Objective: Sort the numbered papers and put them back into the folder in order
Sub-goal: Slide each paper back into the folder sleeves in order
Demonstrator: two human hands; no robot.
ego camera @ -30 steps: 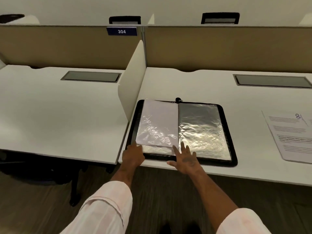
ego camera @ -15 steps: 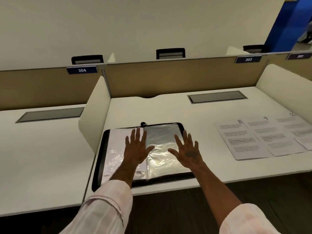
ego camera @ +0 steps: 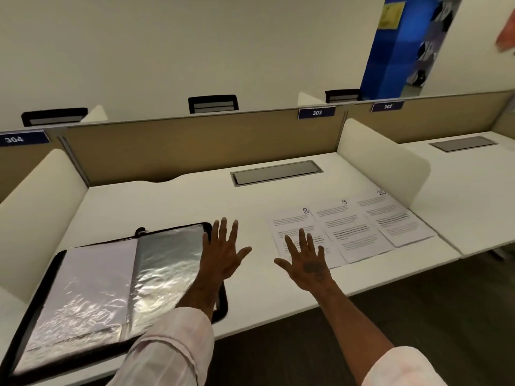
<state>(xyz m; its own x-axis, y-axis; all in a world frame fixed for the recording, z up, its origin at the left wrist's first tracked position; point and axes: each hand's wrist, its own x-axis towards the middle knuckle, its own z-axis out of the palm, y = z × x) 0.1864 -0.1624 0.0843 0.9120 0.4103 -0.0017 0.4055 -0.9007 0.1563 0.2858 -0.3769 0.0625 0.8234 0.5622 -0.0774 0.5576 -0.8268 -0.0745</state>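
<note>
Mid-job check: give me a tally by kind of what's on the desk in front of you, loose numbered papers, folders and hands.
Numbered papers: 3, namely paper 8, paper 9, paper 10
Open folder: 1
Hands: 2, left hand and right hand, both spread and empty
Total: 6

One wide-angle camera sits on the person's head, close above the surface (ego camera: pixel 167 207), facing forward and down, taking in the back partition (ego camera: pixel 195 146) and the wall (ego camera: pixel 195 51) beyond.
</note>
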